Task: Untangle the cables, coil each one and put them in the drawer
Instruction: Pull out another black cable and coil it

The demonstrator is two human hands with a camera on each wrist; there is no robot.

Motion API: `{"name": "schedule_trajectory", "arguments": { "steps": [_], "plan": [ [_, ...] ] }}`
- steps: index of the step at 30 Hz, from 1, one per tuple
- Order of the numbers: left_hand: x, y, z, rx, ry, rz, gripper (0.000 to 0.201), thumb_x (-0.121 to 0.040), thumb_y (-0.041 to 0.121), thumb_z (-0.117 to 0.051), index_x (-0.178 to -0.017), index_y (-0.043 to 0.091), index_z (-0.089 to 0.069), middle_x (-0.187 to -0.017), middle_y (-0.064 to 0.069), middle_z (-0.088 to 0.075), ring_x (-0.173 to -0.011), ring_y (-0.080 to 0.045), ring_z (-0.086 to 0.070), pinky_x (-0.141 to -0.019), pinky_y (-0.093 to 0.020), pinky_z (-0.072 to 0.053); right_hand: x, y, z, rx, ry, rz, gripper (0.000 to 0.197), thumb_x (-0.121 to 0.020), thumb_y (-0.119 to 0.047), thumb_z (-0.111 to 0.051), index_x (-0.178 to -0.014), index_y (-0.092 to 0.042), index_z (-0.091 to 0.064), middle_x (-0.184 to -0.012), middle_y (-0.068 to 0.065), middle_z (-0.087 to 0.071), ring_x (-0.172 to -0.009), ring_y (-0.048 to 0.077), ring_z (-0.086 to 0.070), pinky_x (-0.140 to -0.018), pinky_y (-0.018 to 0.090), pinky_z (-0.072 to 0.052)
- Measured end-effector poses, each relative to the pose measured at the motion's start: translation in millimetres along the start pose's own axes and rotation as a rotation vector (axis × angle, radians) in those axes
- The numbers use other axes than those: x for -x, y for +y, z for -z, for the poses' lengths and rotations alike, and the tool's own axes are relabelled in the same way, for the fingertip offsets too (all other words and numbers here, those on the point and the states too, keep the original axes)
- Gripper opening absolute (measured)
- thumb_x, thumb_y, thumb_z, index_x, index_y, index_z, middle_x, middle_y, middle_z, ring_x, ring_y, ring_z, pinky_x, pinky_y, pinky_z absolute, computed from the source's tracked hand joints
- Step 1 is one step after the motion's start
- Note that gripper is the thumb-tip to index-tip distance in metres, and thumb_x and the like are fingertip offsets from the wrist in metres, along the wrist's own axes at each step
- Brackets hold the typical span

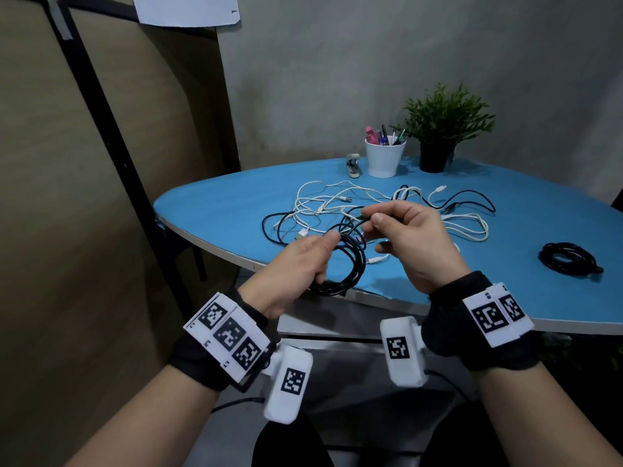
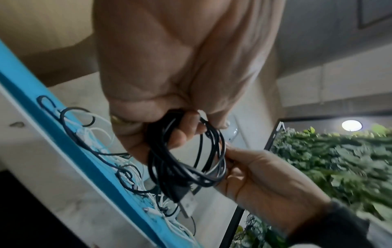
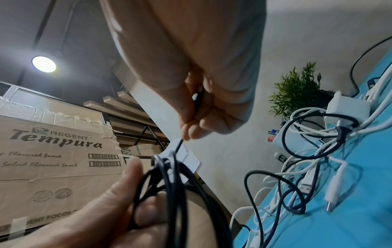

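Note:
Over the near edge of the blue table, my left hand grips a black cable coil of several loops. The left wrist view shows its fingers curled round the coil, with a USB plug hanging below. My right hand pinches the coil's free strand between thumb and fingertips, just above the loops. A tangle of white and black cables lies on the table behind both hands. A second black cable lies coiled at the right.
A white cup of pens, a potted plant and a stapler stand at the table's far side. A white charger block sits among the cables. Cardboard boxes stand to the left.

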State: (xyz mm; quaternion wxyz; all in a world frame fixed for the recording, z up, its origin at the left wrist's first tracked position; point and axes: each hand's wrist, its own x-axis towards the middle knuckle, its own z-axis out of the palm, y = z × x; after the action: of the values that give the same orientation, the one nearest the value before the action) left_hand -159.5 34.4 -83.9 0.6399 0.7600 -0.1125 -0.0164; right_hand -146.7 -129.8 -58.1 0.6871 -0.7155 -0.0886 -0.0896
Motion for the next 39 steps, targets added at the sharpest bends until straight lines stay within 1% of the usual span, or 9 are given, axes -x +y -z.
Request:
{"name": "schedule_trajectory", "arguments": {
  "steps": [3, 6, 10, 13, 16, 21, 26, 34, 39],
  "plan": [
    [-2.3, -8.6, 1.9, -0.254, -0.066, -0.048, 0.031, -0.094, 0.043, -0.047, -0.073, 0.021, -0.047, -0.064, 0.006, -0.045, -0.061, -0.011, -0.042, -0.063, -0.026, -0.037, -1.6, 0.2, 0.8, -0.019, 0.029, -0.002, 0.022, -0.092, -0.001, -0.052, -0.084, -0.014, -0.068, -0.068, 0.003, -0.066, -0.057, 0.007, -0.056, -0.051, 0.016, -0.042],
    [-3.8, -18.2, 4.0, -0.346, -0.156, -0.013, 0.044, -0.082, 0.064, -0.049, -0.103, 0.025, -0.056, -0.098, 0.006, -0.067, -0.093, -0.013, -0.061, -0.089, -0.039, -0.047, 0.2, 2.7, -1.8, -0.081, 0.024, -0.040, 0.018, -0.092, 0.000, -0.053, -0.086, -0.009, -0.067, -0.069, 0.006, -0.066, -0.056, 0.008, -0.055, -0.052, 0.016, -0.043],
    [-3.9, -18.3, 5.5, -0.481, -0.011, -0.004, 0.033, -0.095, 0.049, -0.039, -0.083, 0.019, -0.047, -0.069, 0.004, -0.049, -0.067, -0.015, -0.046, -0.073, -0.037, -0.042, 3.6, 1.1, -5.9, -0.170, -0.024, -0.099, 0.016, -0.092, 0.002, -0.051, -0.090, -0.002, -0.066, -0.074, 0.011, -0.067, -0.059, 0.012, -0.057, -0.052, 0.016, -0.047],
    [-6.0, -21.7, 5.2, -0.462, 0.121, 0.007, 0.037, -0.097, 0.045, -0.035, -0.073, 0.017, -0.042, -0.065, 0.002, -0.043, -0.065, -0.019, -0.043, -0.067, -0.034, -0.037, 6.4, -2.8, -8.3, -0.160, -0.120, -0.141, 0.019, -0.089, 0.006, -0.049, -0.088, -0.002, -0.066, -0.079, 0.013, -0.069, -0.062, 0.014, -0.060, -0.054, 0.019, -0.045],
    [-8.3, -24.6, 3.3, -0.228, 0.189, 0.054, 0.036, -0.098, 0.041, -0.035, -0.076, 0.015, -0.043, -0.065, 0.000, -0.039, -0.066, -0.020, -0.041, -0.062, -0.031, -0.034, 9.0, -1.4, -9.3, 0.002, -0.218, -0.148, 0.022, -0.082, 0.008, -0.055, -0.078, -0.011, -0.066, -0.076, 0.005, -0.073, -0.065, 0.010, -0.060, -0.054, 0.019, -0.038],
    [-9.9, -25.1, 2.8, -0.012, 0.205, 0.106, 0.033, -0.099, 0.038, -0.037, -0.073, 0.018, -0.044, -0.068, 0.001, -0.039, -0.061, -0.014, -0.040, -0.073, -0.034, -0.034, 11.5, 5.6, -13.4, 0.035, -0.305, -0.179, 0.022, -0.077, 0.012, -0.065, -0.083, -0.008, -0.056, -0.062, 0.001, -0.067, -0.067, 0.014, -0.065, -0.055, 0.021, -0.045],
    [-9.4, -20.5, 0.0, -0.004, 0.213, 0.065, 0.034, -0.100, 0.036, -0.035, -0.073, 0.015, -0.042, -0.071, -0.002, -0.040, -0.068, -0.018, -0.044, -0.071, -0.031, -0.034, 11.4, 9.2, -21.1, 0.041, -0.221, -0.202, 0.037, -0.069, 0.013, -0.073, -0.081, -0.009, -0.046, -0.050, 0.002, -0.054, -0.045, 0.017, -0.057, -0.054, 0.033, -0.055],
    [-6.1, -16.7, -3.7, -0.048, 0.168, 0.003, 0.037, -0.099, 0.038, -0.034, -0.071, 0.015, -0.042, -0.066, -0.003, -0.044, -0.068, -0.016, -0.041, -0.072, -0.032, -0.032, 6.2, 14.9, -19.7, 0.054, -0.183, -0.202, 0.041, -0.069, 0.010, -0.075, -0.084, -0.010, -0.043, -0.048, 0.002, -0.050, -0.042, 0.019, -0.057, -0.047, 0.032, -0.054],
    [-2.3, -13.5, -6.9, -0.124, 0.137, -0.041, 0.037, -0.099, 0.037, -0.033, -0.070, 0.016, -0.043, -0.064, -0.002, -0.046, -0.067, -0.016, -0.041, -0.069, -0.032, -0.034, 4.6, 21.2, -18.5, 0.063, -0.161, -0.208, 0.037, -0.072, 0.007, -0.074, -0.087, -0.009, -0.045, -0.060, 0.008, -0.047, -0.044, 0.019, -0.058, -0.045, 0.031, -0.053]
  ]
}}
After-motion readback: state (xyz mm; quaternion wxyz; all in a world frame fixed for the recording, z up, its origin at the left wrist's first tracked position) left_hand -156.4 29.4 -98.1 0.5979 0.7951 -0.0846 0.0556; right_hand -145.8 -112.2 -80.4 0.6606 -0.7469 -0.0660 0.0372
